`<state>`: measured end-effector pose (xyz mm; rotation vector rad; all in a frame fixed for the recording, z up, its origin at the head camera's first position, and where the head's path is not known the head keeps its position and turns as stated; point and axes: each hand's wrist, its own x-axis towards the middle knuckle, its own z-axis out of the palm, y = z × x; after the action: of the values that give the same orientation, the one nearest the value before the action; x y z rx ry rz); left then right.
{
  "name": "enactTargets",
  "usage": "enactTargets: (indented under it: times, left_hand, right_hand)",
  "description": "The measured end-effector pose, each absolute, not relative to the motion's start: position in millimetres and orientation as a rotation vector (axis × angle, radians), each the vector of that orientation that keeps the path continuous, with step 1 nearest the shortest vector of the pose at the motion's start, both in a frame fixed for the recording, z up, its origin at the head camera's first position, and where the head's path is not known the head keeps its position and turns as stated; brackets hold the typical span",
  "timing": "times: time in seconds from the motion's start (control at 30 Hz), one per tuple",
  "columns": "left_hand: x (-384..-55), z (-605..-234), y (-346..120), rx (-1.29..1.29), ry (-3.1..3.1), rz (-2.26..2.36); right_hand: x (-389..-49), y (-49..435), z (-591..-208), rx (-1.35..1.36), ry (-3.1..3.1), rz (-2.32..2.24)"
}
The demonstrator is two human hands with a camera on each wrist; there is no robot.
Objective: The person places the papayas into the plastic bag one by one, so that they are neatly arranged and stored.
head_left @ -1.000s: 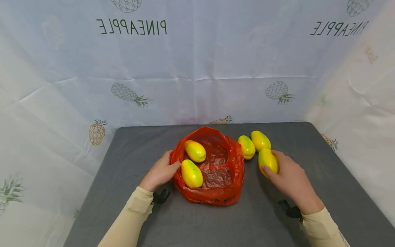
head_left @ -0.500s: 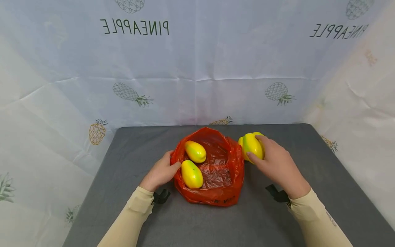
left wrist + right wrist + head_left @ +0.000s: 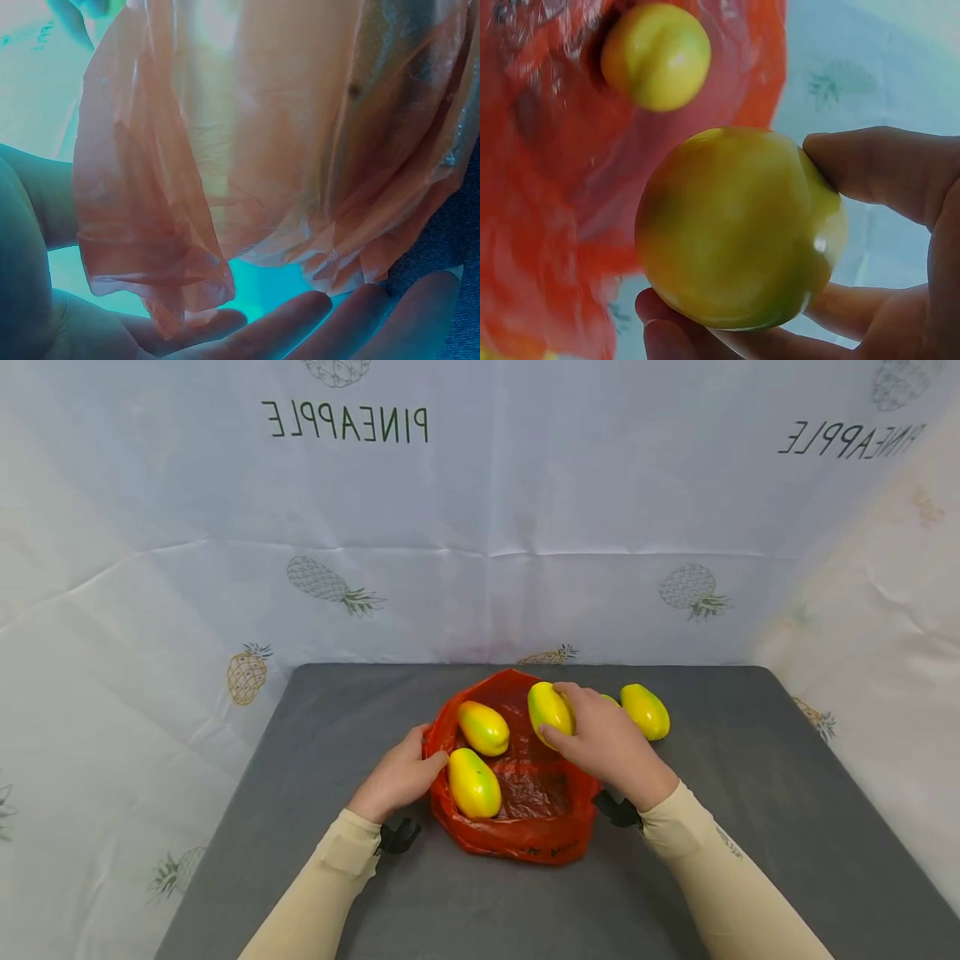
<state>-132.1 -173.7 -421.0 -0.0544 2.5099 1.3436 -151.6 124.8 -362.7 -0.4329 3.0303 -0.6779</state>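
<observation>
Pinching the edge of one red bag (image 3: 517, 842), the left hand (image 3: 396, 779) has its thumb over the rim and its fingers on the outside. The bag stands on a grey tabletop (image 3: 300, 793) with its wide mouth facing up. I count five yellow fruits with green patches. Two of them are in the bag, on its left side: a far fruit (image 3: 483, 728) and a near fruit (image 3: 475, 783), close together.

The right hand (image 3: 611, 741) pinches one more, the held fruit (image 3: 551, 712), with the thumb on one side and the fingers on the other. That one is over the right part of the bag's mouth. I cannot tell if it touches the bag.

The last two are to the right of the bag, past the right hand. One is a big yellow fruit (image 3: 647, 712) lying on the tabletop. The other is a half-hidden fruit (image 3: 611, 699), with just a small bit peeking out behind the hand.

Two cream sleeves (image 3: 318, 885) cover the arms, and two black bands (image 3: 400, 836) show, one by each wrist. Behind the tabletop hangs a pale cloth (image 3: 487, 493) with pineapple drawings. The word PINEAPPLE is on it two times, written backwards.
</observation>
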Motion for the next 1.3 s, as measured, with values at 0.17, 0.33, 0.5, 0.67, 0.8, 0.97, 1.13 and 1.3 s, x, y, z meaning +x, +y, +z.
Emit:
enactTargets:
  times: [0.17,0.33,0.5,0.67,0.8,0.97,1.13,1.3]
  left_hand:
    - [-133,-422,-174,-0.055,2.516,1.335]
    - [-135,-423,-174,-0.075,2.506,1.351]
    - [-135,-424,-175,-0.063,2.499,1.357]
    - [-134,-423,-176,-0.056,2.487,1.377]
    - [-134,-423,-177,-0.056,2.482,1.384]
    - [-134,-424,-177,-0.063,2.485,1.377]
    - [-135,-425,-176,-0.073,2.494,1.376]
    - [-137,-427,-177,-0.077,2.499,1.379]
  right_hand:
    - [-161,108,-373,-0.484,2.983,-0.663]
    - [-170,96,-380,-0.514,2.965,-0.645]
    - [-175,90,-386,-0.497,2.958,-0.626]
    - [-182,85,-390,-0.457,2.946,-0.605]
    - [-189,82,-393,-0.44,2.929,-0.598]
    - [-195,79,-401,-0.423,2.909,-0.601]
    - [-200,78,-408,-0.398,2.891,-0.609]
    - [-203,77,-413,-0.38,2.88,-0.615]
